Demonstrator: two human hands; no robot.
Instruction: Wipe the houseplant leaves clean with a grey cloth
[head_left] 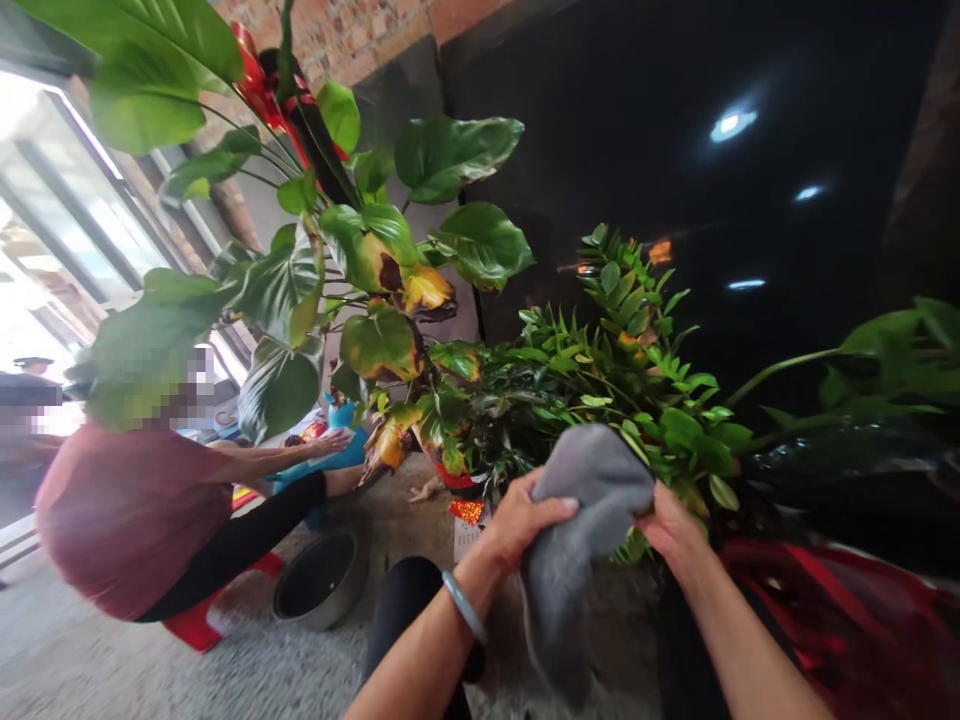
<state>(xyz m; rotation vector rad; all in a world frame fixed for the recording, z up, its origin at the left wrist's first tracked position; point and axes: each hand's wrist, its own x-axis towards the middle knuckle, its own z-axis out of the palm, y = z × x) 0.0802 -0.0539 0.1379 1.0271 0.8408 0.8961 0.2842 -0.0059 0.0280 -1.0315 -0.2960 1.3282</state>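
Left hand (529,515) grips soft grey fabric cloth (589,500), long axis hanging near-vertical between both hands before bushy green-leaved plant (637,322); right hand (675,527) at cloth's right edge, fingertips hidden, grip can't be told.

Single head-worn view: looks forward and down past the wearer's bare hands (519,522), close in, right of lower centre. Faces glossy black wall panel (600,150) beyond bushy green-leaved plants (555,370). Verticals lean; rough grey concrete floor (247,680) along bottom-left. Seated person in dusty-red shirt (135,520) sits farther off, left side.
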